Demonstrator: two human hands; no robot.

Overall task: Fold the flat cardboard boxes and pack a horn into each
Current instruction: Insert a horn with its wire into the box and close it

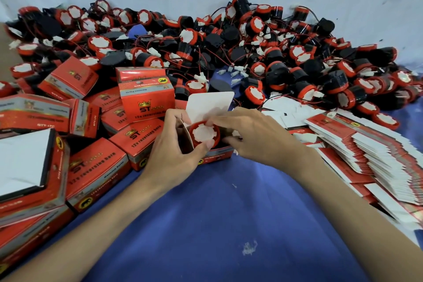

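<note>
Head view, the only one we have: where does the red-rimmed black plastic horn (203, 133) sit?

— Half down in the red printed cardboard box (218, 155), white face up, with the white lid flap (209, 103) standing behind it so the mouth is free.

— And the hands?

— The left hand (174, 153) curls round the box's near side, thumb against the horn's rim, I'd judge to brace it. The right hand (254, 137) pinches the far rim, seemingly to seat it (its wire is hidden).

— The supplies?

— Loose horns (251, 41) are heaped behind. Closed red boxes (146, 96) lie to the left and flat box blanks (366, 155) are fanned to the right, all on the blue cloth (229, 213) within reach.
</note>
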